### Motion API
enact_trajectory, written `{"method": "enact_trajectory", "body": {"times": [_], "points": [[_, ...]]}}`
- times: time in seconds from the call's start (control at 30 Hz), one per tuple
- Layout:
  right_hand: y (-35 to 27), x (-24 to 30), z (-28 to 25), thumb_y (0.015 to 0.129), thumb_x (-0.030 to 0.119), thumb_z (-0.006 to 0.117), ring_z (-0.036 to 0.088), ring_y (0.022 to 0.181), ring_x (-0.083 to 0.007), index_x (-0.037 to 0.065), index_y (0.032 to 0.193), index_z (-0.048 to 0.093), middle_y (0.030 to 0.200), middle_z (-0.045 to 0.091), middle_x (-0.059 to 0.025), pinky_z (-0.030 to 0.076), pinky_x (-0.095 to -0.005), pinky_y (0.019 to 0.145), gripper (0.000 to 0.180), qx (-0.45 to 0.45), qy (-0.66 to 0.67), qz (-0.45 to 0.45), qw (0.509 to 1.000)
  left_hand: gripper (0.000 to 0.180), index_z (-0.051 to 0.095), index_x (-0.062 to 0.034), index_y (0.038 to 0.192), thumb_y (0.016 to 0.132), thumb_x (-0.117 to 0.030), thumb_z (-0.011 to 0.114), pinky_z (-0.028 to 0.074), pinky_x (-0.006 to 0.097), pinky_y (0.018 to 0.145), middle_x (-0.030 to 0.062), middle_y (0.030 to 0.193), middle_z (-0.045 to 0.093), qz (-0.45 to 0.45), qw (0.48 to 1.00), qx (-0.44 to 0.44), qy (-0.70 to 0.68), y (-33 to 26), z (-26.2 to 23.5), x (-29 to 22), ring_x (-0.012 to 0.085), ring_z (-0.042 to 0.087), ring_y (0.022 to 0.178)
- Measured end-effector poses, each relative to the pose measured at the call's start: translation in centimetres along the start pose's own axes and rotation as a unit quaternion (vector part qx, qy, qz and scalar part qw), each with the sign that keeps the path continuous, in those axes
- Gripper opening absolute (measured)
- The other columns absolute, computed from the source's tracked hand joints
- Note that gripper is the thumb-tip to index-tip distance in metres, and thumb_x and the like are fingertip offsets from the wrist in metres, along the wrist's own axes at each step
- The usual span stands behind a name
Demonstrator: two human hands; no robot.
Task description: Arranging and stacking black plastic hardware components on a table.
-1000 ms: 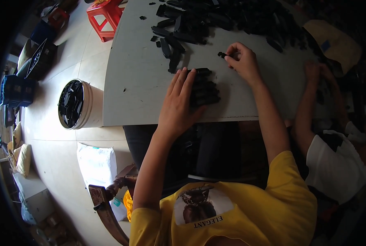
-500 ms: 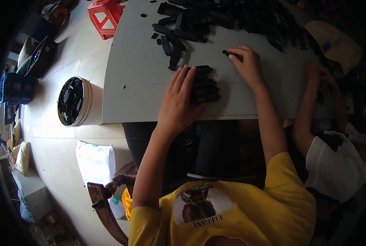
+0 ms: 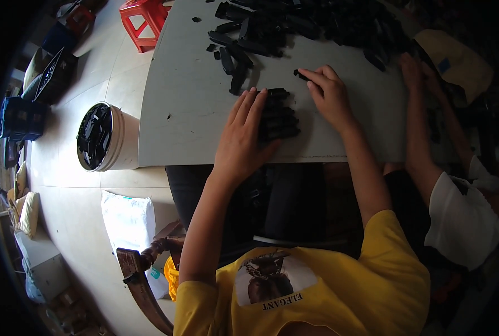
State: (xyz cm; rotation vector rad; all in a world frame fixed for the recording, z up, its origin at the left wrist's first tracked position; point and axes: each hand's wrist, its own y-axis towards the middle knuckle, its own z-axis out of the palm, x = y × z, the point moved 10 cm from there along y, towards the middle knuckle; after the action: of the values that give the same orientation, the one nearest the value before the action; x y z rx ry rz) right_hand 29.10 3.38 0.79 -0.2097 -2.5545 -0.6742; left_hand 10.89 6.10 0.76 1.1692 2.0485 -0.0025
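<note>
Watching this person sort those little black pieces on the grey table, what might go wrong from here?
The left hand lies flat against a small stack of black parts close to the table edge; a nudge might push some off onto the person's lap. The right hand pinches one small black piece at its fingertips, which looks easy to drop. A co-worker's hand works close by at the big heap of black parts, so hands may bump.
</note>
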Motion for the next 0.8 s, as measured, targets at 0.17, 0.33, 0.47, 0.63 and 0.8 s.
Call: {"method": "enact_trajectory", "body": {"times": [0.17,0.33,0.47,0.63,0.8], "points": [[0.5,-0.8,-0.5,0.083,0.003,0.067,0.059,0.076,-0.0142,0.006,0.105,0.067,0.095,0.06,-0.0047,0.049,-0.0275,0.066,0.022,-0.048,0.014,0.002,0.999,0.092,0.029,-0.0092,0.147,0.071,-0.017,0.078,0.032,0.043,0.111,0.0197,0.148,0.035,0.002,1.0,0.0,-0.002,0.1,0.1,-0.1,0.0373,0.031,0.138],[0.8,0.4,-0.4,0.081,0.002,0.069,0.062,0.076,-0.0145,0.005,0.097,0.065,0.092,0.064,-0.0034,0.049,-0.0266,0.062,0.016,-0.023,0.048,0.002,0.999,0.091,0.032,-0.0061,0.146,0.068,-0.015,0.078,0.031,0.043,0.112,0.0162,0.147,0.038,0.0,1.0,-0.011,-0.003,0.1,-0.1,-0.2,0.0356,0.033,0.138],[1.3,4.0,0.2,0.079,0.0,0.07,0.064,0.078,-0.0149,0.006,0.095,0.065,0.092,0.066,-0.0031,0.05,-0.026,0.061,0.018,0.044,0.143,-0.015,0.989,0.091,0.032,-0.0054,0.146,0.068,-0.015,0.078,0.031,0.043,0.112,0.0159,0.147,0.039,-0.001,1.0,-0.011,-0.004,0.1,-0.2,0.0,0.0354,0.033,0.138],[1.4,5.6,1.5,0.078,-0.001,0.07,0.066,0.083,-0.0192,0.005,0.091,0.066,0.092,0.067,-0.0047,0.053,-0.0286,0.068,0.015,0.054,0.094,-0.102,0.989,0.093,0.029,-0.0066,0.147,0.07,-0.016,0.078,0.032,0.043,0.111,0.0199,0.146,0.038,0.014,1.0,-0.006,-0.004,0.2,0.0,-0.1,0.0378,0.033,0.137],[1.3,6.2,1.3,0.075,-0.002,0.071,0.067,0.086,-0.0226,0.003,0.091,0.068,0.095,0.066,-0.0065,0.055,-0.0306,0.073,0.016,0.064,0.077,-0.162,0.982,0.093,0.029,-0.0056,0.147,0.07,-0.016,0.079,0.032,0.042,0.111,0.0194,0.146,0.038,0.01,1.0,-0.002,-0.003,0.2,0.0,-0.2,0.0366,0.033,0.137]]}}
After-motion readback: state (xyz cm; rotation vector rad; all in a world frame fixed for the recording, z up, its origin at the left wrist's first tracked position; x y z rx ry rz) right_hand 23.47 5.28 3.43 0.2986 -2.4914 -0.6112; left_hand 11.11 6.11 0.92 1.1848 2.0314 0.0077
